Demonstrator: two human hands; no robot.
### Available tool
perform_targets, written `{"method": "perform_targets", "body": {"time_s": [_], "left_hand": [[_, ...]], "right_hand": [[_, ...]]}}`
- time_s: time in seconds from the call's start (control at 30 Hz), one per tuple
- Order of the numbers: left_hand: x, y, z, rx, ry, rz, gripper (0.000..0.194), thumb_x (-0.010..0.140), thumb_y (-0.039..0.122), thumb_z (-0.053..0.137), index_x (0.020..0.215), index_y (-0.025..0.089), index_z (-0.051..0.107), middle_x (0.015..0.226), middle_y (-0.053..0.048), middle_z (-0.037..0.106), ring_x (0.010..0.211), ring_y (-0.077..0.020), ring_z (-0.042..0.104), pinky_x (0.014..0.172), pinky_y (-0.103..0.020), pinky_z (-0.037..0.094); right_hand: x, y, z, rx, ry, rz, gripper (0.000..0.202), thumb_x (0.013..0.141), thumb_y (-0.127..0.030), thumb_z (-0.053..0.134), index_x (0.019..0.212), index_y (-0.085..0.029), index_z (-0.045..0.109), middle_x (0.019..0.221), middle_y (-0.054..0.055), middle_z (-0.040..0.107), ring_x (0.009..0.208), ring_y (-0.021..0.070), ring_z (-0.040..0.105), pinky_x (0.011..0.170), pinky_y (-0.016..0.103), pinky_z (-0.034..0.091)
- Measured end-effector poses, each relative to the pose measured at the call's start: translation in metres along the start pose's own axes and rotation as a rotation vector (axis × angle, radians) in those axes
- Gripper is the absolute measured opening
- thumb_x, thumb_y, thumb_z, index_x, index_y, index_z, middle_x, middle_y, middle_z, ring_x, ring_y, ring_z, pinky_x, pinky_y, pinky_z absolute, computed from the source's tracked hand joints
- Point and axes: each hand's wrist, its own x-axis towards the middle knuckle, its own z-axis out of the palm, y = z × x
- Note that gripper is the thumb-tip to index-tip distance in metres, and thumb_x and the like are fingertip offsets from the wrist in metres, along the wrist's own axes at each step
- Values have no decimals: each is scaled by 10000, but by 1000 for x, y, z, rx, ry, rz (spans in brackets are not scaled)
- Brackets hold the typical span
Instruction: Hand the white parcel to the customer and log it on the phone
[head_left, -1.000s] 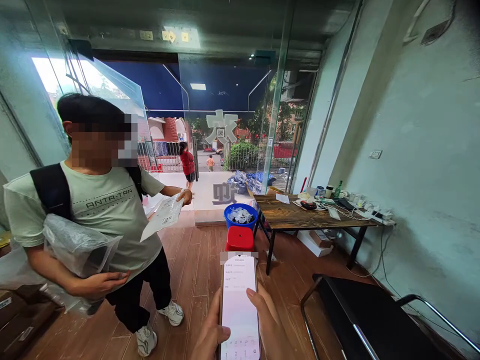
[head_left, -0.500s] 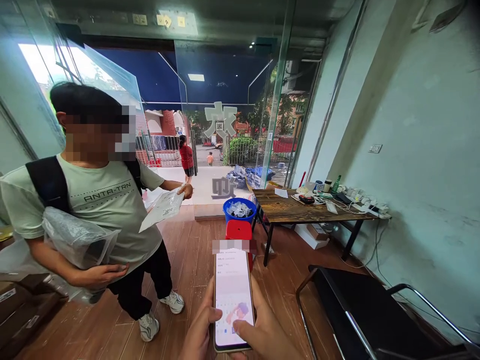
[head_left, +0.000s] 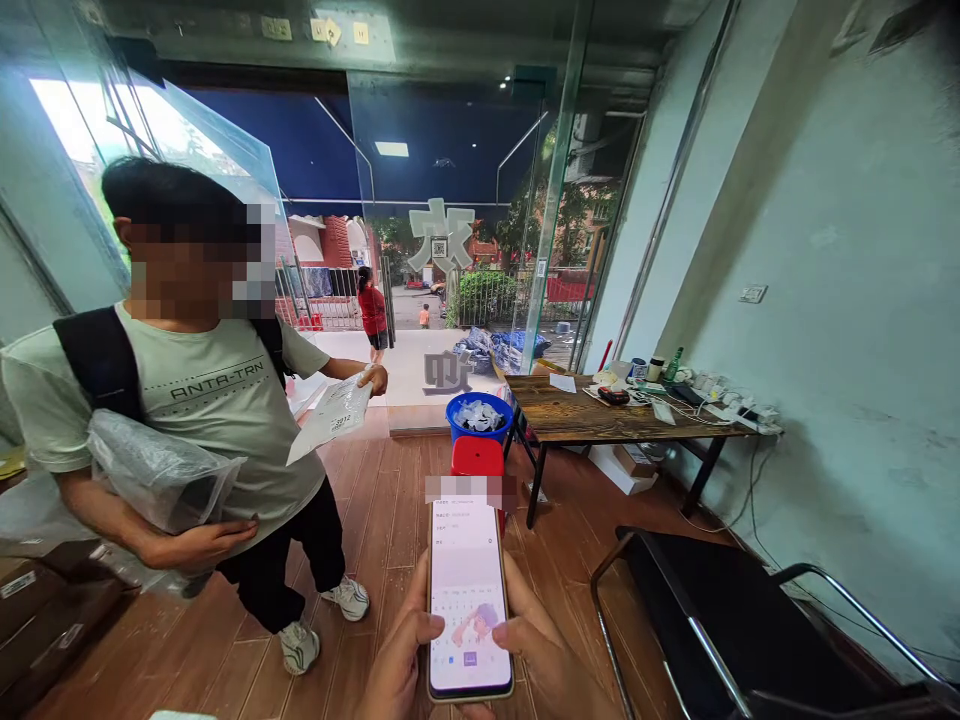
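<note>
The smartphone point(head_left: 469, 595) sits at 6 o'clock, upright, cradled between both hands. The left hand point(head_left: 397, 665) wraps its left edge; the right hand point(head_left: 544, 660) wraps the right edge, thumb on the screen. Judged light, rigid, glass-slick and fragile; best held by the side edges.

Daylight pours through the far glass front point(head_left: 450, 250), blown out at upper left; my phone screen point(head_left: 467, 590) glows near. Edges bend, wide-angle; the room stays sharp, dimmer overhead.
</note>
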Motion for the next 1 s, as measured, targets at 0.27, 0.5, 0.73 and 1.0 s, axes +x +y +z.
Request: {"method": "perform_targets", "body": {"time_s": [0.27, 0.5, 0.73, 1.0], "left_hand": [[-1, -1, -2, 38, 45, -16, 931, 579, 298, 602, 1402, 191, 181, 1148, -58, 618, 1076, -282, 527, 865, -352, 434], [-9, 5, 9, 79, 81, -86, 974, 577, 349, 623, 1413, 243, 136, 1283, -93, 514, 1041, -335, 528, 673, -360, 492], [-2, -2, -4, -26, 8, -6, 1062, 563, 249, 614, 1414, 114, -7, 1086, -121, 643, 971, -320, 595, 847, -399, 433], [-11, -1, 6, 76, 114, -33, 951, 586, 201, 595, 1401, 149, 107, 1073, -89, 643, 957, -278, 598, 606, -291, 460]], "right_hand": [[3, 2, -4, -93, 57, -39, 541, 766, -293, 440, 1289, -181, 356, 1073, 78, 627, 891, 224, 573, 765, 332, 424], [1, 3, 3, -63, 26, -37, 687, 691, -403, 654, 1256, -197, 321, 888, 38, 636, 690, 144, 542, 619, 245, 402], [4, 13, 5, 6, 109, -10, 743, 725, -438, 649, 1284, -176, 237, 1074, 104, 611, 763, 170, 600, 668, 286, 451], [1, 11, 2, 36, 56, 15, 685, 698, -296, 609, 1290, -194, 281, 923, 47, 643, 703, 161, 583, 643, 273, 424]]}}
